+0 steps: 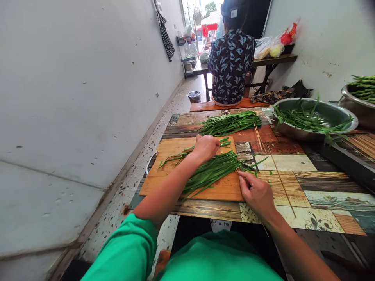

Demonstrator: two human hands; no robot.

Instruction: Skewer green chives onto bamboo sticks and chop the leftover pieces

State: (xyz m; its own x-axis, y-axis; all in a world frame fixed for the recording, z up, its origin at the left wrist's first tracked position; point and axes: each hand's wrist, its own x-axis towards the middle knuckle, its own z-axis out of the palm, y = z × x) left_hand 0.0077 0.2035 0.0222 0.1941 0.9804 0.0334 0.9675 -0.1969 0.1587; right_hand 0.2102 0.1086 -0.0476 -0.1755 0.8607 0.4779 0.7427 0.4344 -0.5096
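Pinching a skewer (238, 170), my right hand (255, 192) sits at the right edge of the board (172, 146), just near-right of the chives (215, 168). My left hand (206, 146) curls over loose stalks (225, 143) on their far side; whether it grips them I cannot tell. Another bunch (231, 123) lies farther across the worktop (293, 162).

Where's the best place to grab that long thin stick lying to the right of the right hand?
I'd pinch the long stick near its middle, thumb and fingertip on its two sides, coming down from above. It's thin and lies flat on the table, so there's little room underneath, and its middle is away from the other sticks near its far end. The right hand is nearest.
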